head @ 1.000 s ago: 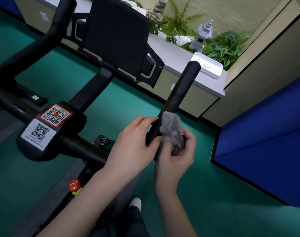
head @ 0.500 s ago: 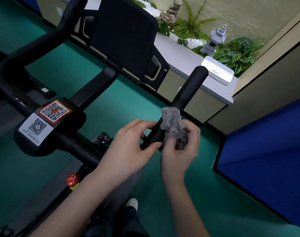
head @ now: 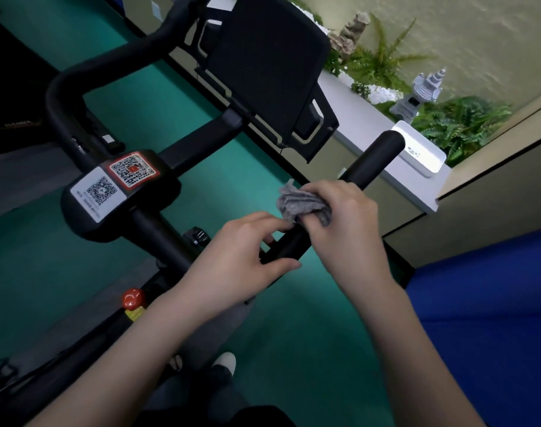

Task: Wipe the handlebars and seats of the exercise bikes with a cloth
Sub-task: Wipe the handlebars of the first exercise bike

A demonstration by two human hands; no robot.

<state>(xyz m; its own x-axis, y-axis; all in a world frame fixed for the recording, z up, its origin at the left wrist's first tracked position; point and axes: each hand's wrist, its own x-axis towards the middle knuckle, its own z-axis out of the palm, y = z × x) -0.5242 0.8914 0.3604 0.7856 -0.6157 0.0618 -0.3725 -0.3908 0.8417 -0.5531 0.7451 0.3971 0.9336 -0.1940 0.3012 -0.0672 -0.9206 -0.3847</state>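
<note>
A black exercise bike fills the left and middle of the head view. Its right handlebar [head: 371, 161] rises toward the upper right. My right hand [head: 346, 223] grips a crumpled grey cloth [head: 300, 201] and presses it around the middle of that bar. Just below it, my left hand [head: 241, 257] has its fingers curled round the lower part of the same bar. The left handlebar [head: 78, 84] curves up at the far left. A black screen [head: 263, 57] stands above the bars. The bike's seat is out of sight.
The stem hub [head: 115, 192] carries two QR stickers, with a red knob [head: 133, 298] below it. A white ledge [head: 368, 118] with a white box [head: 420, 149], ferns and a stone lantern runs behind the bar. A blue panel [head: 494, 318] stands at the right on green floor.
My right hand has slid the cloth a little up the right handlebar and turned over it. My left hand stays on the bar below. The camera view has shifted slightly.
</note>
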